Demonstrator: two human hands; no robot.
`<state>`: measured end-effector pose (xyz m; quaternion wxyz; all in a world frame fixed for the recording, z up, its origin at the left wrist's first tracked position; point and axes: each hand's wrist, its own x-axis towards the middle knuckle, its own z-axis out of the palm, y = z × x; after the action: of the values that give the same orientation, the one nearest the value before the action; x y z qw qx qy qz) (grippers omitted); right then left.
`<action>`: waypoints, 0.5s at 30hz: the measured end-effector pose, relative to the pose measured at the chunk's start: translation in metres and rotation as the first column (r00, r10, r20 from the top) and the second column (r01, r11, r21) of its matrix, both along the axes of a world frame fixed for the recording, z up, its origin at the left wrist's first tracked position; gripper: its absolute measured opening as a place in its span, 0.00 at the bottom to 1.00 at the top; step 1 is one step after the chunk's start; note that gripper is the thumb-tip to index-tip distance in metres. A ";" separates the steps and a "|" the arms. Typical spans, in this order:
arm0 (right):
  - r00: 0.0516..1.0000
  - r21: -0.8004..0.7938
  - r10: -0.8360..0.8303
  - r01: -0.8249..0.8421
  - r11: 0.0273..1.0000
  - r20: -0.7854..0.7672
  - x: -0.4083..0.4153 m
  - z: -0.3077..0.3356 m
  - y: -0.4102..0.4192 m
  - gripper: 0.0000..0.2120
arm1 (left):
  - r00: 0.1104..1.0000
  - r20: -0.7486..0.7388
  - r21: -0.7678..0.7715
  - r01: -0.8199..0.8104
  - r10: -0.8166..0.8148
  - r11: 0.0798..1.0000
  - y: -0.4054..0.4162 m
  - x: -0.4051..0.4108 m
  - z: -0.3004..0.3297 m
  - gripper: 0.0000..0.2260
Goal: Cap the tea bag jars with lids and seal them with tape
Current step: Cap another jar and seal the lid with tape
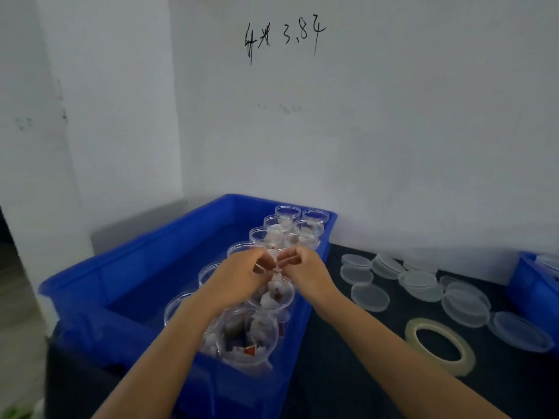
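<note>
Left hand (239, 276) and right hand (305, 272): fingertips curled, meeting over the jars (273, 293); whatever they pinch is too blurred to tell. Jars: two rows along blue bin's (127, 267) right wall. Lids (370, 297), tape roll (440, 346): bench (348, 373), right of bin.

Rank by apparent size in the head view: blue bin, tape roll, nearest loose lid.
1. Blue bin, by far the largest.
2. Tape roll and nearest loose lid: look about alike, so unranked.
</note>
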<state>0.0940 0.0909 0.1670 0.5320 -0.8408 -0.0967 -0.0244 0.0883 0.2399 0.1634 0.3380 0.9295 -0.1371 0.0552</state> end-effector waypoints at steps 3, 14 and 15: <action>0.989 -0.171 0.105 -0.087 0.981 0.101 -0.018 0.001 0.008 0.07 | 0.996 0.074 0.107 0.039 -0.047 0.994 0.020 -0.013 -0.011 0.06; 0.977 -0.739 0.203 -0.094 0.667 0.060 -0.051 0.006 0.015 0.06 | 0.993 0.104 0.441 0.001 -0.052 0.897 0.028 -0.027 -0.014 0.10; 0.976 -0.767 0.204 -0.072 0.637 0.077 -0.053 0.006 0.015 0.06 | 0.992 0.122 0.456 -0.020 -0.041 0.890 0.026 -0.027 -0.013 0.09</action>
<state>0.0414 0.1064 0.1730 0.1216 -0.9714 -0.2036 -0.0067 0.0613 0.2660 0.1505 0.1015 0.9765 -0.1726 0.0792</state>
